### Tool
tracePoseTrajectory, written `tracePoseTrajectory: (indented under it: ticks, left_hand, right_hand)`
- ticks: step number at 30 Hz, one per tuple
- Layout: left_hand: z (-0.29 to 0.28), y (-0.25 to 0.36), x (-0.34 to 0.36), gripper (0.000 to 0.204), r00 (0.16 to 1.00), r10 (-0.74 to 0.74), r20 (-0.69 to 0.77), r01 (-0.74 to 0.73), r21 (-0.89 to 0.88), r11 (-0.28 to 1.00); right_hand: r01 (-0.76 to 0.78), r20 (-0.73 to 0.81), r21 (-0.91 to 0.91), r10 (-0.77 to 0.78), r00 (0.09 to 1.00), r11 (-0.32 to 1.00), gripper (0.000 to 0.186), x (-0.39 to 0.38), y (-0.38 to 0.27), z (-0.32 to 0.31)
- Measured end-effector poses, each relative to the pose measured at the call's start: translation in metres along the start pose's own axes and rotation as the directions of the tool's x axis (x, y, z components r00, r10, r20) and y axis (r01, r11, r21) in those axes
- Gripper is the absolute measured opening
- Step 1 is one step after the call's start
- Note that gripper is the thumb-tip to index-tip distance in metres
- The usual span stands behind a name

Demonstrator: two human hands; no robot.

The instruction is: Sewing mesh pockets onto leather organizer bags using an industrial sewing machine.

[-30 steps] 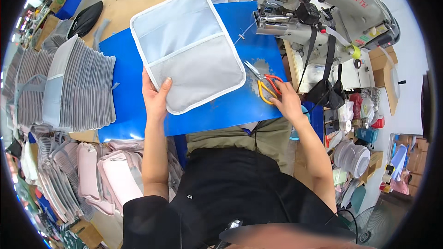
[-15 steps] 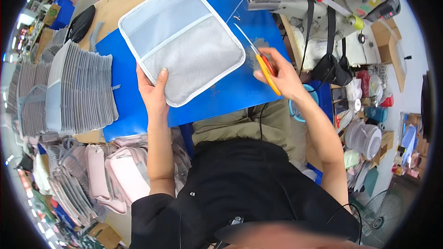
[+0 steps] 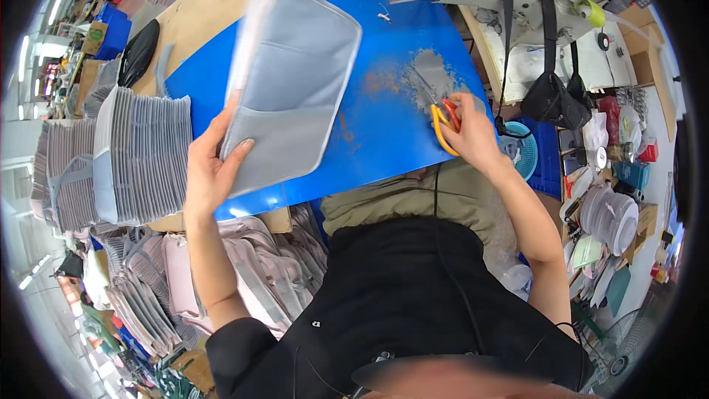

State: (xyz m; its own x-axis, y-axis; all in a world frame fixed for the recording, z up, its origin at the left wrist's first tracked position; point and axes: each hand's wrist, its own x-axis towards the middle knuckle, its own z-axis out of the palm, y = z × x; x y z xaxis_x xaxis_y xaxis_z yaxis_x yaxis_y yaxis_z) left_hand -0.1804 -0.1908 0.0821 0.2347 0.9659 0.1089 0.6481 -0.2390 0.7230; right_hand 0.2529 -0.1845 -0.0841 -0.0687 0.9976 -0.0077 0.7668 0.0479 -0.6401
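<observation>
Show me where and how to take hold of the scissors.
Grip the scissors by the red and yellow handle loops, probably best from the near right side: the blades point away and leftward over the blue tabletop, leaving the loops toward the person. The right hand has hold of that end.

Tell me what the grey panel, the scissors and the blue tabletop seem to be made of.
Grey panel: probably fabric, perhaps coated; smooth, faintly shiny face, pale bound edge.
Scissors: likely metal blades, grey; smooth yellow and red handles, perhaps plastic.
Blue tabletop: possibly painted metal; glossy, with worn grey and rust-coloured patches.
</observation>
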Motion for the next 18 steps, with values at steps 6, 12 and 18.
tracePoseTrajectory:
  ticks: [6,12,18]
  left_hand:
    - [-0.006,0.013,0.034,0.068,0.956,0.153,0.25,-0.211,0.223,0.952]
    - [0.002,0.016,0.054,0.064,0.903,0.231,0.363,-0.333,0.249,0.909]
    - [-0.001,-0.014,0.048,0.04,0.961,0.261,0.09,-0.273,0.18,0.945]
  right_hand:
    - [0.247,-0.023,-0.228,-0.259,0.966,0.942,0.051,0.003,-0.01,-0.031]
    - [0.453,-0.2,0.29,-0.41,0.89,0.843,0.046,0.065,-0.088,-0.057]
    - [0.424,-0.215,0.792,-0.45,0.867,0.439,0.007,0.123,-0.099,-0.015]
